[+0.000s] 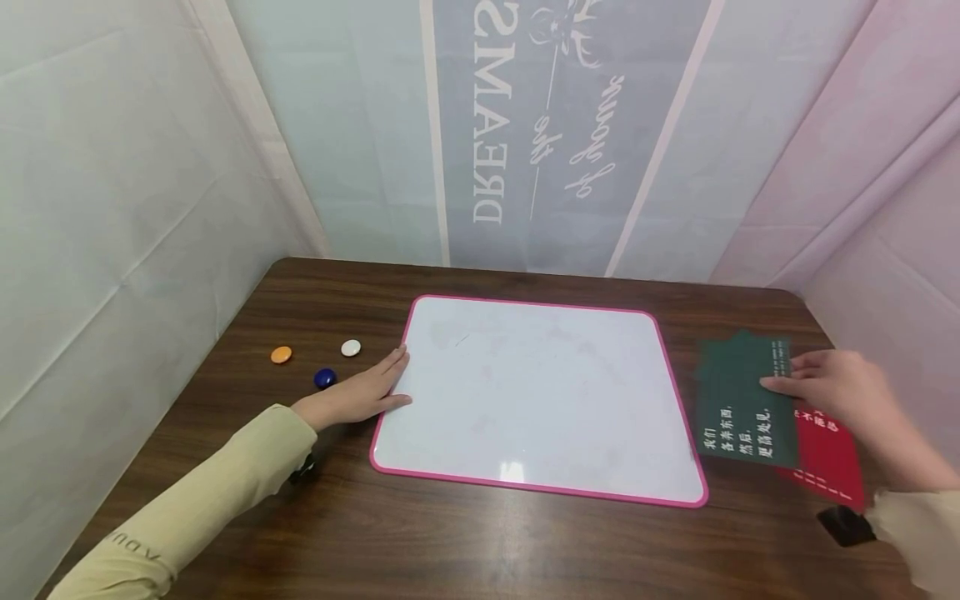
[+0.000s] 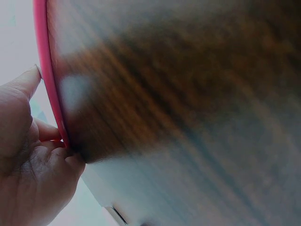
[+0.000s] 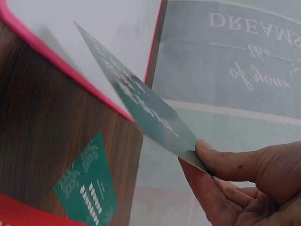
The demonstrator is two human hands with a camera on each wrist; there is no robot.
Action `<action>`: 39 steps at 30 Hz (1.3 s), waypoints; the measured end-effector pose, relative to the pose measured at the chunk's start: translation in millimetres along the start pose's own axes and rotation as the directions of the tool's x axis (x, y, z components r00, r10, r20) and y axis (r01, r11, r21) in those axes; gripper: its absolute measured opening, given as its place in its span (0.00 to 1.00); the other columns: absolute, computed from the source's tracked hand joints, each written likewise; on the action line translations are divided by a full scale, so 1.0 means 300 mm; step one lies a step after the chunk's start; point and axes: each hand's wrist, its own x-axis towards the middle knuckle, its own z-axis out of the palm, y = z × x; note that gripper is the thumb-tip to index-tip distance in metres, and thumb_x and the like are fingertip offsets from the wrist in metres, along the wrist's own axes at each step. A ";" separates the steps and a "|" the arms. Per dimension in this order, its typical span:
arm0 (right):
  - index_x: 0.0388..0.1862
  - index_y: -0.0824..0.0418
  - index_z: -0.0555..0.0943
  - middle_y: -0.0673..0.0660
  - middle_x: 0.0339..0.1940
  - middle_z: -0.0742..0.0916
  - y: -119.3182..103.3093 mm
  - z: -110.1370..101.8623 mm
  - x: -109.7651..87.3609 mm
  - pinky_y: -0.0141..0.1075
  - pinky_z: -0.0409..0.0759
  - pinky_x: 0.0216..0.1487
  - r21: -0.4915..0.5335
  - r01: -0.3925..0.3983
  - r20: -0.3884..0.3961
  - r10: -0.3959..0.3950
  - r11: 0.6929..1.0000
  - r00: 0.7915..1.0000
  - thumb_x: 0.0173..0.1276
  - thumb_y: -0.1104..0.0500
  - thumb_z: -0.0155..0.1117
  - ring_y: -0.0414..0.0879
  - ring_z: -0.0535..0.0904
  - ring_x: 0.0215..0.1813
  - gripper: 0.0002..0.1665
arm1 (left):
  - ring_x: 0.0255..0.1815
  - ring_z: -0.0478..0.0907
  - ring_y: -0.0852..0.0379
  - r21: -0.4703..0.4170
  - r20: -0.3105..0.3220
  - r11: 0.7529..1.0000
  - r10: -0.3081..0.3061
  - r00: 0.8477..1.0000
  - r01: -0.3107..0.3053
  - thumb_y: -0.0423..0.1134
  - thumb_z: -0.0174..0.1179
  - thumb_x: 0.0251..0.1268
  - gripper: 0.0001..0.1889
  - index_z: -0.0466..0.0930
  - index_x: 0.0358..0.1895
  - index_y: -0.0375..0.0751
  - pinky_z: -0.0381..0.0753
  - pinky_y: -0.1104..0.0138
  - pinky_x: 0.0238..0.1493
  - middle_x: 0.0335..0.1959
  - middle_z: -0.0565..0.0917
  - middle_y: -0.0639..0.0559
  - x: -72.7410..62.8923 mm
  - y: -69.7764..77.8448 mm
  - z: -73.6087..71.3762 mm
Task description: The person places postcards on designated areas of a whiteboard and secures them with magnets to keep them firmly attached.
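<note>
A whiteboard (image 1: 536, 400) with a pink rim lies on the dark wooden table. My left hand (image 1: 363, 393) rests at the board's left edge with its fingers extended. In the left wrist view, the fingertips of that hand (image 2: 37, 165) touch the pink rim. At the right, my right hand (image 1: 843, 385) pinches a green card (image 1: 742, 408) with white Chinese lettering between thumb and fingers. The right wrist view shows this card tilted above the table. Below it lie a red card (image 1: 831, 458) and another green card (image 3: 89, 183), partly covered in the head view.
Left of the board sit three round button-like discs: orange (image 1: 281, 355), white (image 1: 351, 347) and blue (image 1: 325, 378). A fabric backdrop (image 1: 360, 167) with mirrored lettering hangs behind the table (image 1: 480, 542), and pale cloth walls stand at both sides.
</note>
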 end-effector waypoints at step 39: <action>0.49 0.81 0.72 0.72 0.38 0.83 -0.272 0.169 0.091 0.42 0.82 0.33 0.388 -0.051 0.078 0.022 0.920 0.997 0.51 0.48 0.71 0.50 0.84 0.30 0.41 | 0.72 0.39 0.42 0.011 -0.024 1.000 0.022 0.999 -0.022 0.50 0.48 0.68 0.39 0.41 0.70 0.28 0.50 0.51 0.67 0.72 0.39 0.36 -0.014 0.014 0.002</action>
